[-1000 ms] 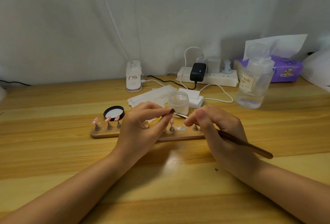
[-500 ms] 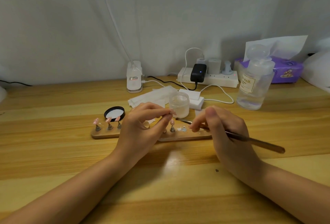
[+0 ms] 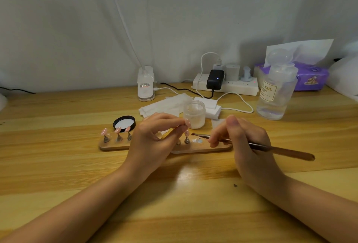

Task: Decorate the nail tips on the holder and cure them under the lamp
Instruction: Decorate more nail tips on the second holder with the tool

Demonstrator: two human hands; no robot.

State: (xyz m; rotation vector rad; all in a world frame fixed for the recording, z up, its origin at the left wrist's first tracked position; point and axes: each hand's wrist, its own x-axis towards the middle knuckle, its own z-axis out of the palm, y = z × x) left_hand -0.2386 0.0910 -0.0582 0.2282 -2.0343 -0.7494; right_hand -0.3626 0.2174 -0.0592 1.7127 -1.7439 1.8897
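power strip (image 3: pixel 232 87) at wall | tissue pack (image 3: pixel 311 78) far right | clear bottle (image 3: pixel 275 95) beside it

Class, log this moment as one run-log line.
left hand: pinches nail tip | right hand: grips brush | brush tip: over wooden holder, beside nail stand

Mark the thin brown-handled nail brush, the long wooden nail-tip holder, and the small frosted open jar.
thin brown-handled nail brush (image 3: pixel 280 150), head view, on its handle.
long wooden nail-tip holder (image 3: pixel 114 145), head view, on its bare left end.
small frosted open jar (image 3: pixel 194 114), head view, on its side wall.
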